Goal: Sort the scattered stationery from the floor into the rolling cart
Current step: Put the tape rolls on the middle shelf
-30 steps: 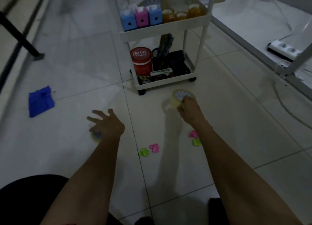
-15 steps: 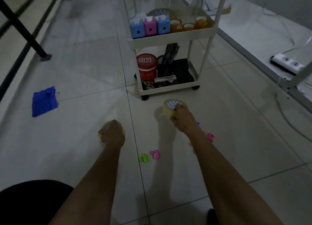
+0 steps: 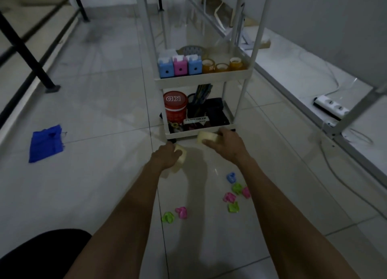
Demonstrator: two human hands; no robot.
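Head view, looking down at a white tiled floor (image 3: 100, 103). The left hand (image 3: 165, 156) held a pale yellow roll of adhesive tape (image 3: 180, 160), its fingers curled round the roll. The right hand (image 3: 227, 144) held a second pale roll of tape (image 3: 206, 137) in the same manner, fingers wrapped over its near side, just in front of the lowest tray of the white three-tier rolling cart (image 3: 201, 78). The two rolls were apart, the right one farther and closer to the cart.

The cart's middle tray carried two blue and one pink plastic boxes (image 3: 180, 66) to the left and three amber tape rolls (image 3: 222, 67) to the right. The lowest tray carried a red cylindrical tub (image 3: 175, 107), a black pen holder (image 3: 195, 109) and dark flat items.

Small green, pink and blue plastic clips (image 3: 229, 197) lay scattered on the floor near the right forearm; one green and one pink clip (image 3: 181, 212) lay between the forearms. A crumpled blue cloth (image 3: 46, 143) lay at far left, and a white power strip (image 3: 332, 107) at far right.
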